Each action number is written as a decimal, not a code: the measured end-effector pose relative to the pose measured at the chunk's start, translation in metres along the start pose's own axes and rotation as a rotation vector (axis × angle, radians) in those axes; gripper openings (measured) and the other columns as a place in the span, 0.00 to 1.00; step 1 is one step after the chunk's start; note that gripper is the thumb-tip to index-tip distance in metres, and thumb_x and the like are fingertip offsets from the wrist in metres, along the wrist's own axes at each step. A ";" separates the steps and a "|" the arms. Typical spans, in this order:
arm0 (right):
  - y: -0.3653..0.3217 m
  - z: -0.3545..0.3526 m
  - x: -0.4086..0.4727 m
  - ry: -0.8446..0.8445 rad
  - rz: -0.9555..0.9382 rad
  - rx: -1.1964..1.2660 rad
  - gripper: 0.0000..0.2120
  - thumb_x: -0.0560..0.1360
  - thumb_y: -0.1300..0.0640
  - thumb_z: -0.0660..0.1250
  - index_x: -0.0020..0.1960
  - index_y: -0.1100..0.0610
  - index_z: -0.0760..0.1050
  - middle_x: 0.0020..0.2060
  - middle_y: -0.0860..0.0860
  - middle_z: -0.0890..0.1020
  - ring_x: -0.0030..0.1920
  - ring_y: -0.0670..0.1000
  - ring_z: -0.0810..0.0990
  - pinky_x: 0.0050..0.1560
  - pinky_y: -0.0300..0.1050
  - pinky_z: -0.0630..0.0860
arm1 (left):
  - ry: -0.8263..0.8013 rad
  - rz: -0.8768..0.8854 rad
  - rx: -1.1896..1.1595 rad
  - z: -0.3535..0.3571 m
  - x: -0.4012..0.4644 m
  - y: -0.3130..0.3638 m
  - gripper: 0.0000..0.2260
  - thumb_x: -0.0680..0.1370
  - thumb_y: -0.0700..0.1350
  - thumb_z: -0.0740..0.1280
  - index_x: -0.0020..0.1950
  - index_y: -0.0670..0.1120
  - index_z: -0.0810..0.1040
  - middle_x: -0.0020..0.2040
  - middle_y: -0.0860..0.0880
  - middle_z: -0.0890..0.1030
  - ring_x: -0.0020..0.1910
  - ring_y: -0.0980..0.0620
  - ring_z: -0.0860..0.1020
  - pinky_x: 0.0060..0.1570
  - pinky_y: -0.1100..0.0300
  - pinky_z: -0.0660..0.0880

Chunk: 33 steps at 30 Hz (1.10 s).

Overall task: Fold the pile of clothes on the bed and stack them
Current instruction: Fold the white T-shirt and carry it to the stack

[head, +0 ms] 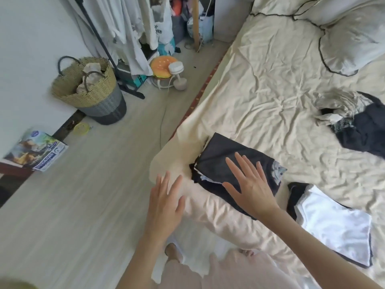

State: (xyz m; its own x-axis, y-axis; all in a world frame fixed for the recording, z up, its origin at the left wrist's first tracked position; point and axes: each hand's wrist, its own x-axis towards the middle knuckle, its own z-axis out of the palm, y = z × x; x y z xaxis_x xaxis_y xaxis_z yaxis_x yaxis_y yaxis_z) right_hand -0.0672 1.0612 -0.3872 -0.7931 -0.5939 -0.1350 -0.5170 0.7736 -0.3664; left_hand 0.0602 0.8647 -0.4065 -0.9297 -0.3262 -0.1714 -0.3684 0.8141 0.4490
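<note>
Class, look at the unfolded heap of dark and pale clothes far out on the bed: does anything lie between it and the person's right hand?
Nothing visible does. The right hand lies open over the folded dark garment stack at the bed's near corner. Between it and the unfolded heap of dark and pale clothes is only bare, wrinkled cream bedsheet. The folded white garment lies nearer, off that line.

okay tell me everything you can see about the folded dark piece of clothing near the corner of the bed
The folded dark garment is black or charcoal soft cloth, folded into a rough rectangle lying flat on the cream sheet near the bed's corner. White and grey-printed layers peek out at its edges, so it may be a small stack. The right hand lies over it with straight, spread fingers; whether it presses down cannot be told. The left hand hovers open beside it, apart from it.
</note>
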 end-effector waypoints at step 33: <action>-0.231 0.020 0.457 0.061 0.238 0.088 0.31 0.79 0.40 0.54 0.77 0.47 0.47 0.77 0.50 0.50 0.77 0.51 0.45 0.74 0.53 0.37 | -0.099 0.019 0.132 -0.267 0.404 -0.296 0.25 0.81 0.54 0.55 0.77 0.56 0.50 0.79 0.49 0.47 0.77 0.48 0.39 0.73 0.50 0.42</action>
State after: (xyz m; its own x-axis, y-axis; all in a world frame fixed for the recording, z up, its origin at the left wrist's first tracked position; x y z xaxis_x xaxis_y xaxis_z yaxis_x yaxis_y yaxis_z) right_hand -0.3042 0.6065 -0.3831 -0.9082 -0.3814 -0.1724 -0.2858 0.8659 -0.4104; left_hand -0.2047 0.3636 -0.3741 -0.9300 -0.2668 -0.2527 -0.3428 0.8777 0.3349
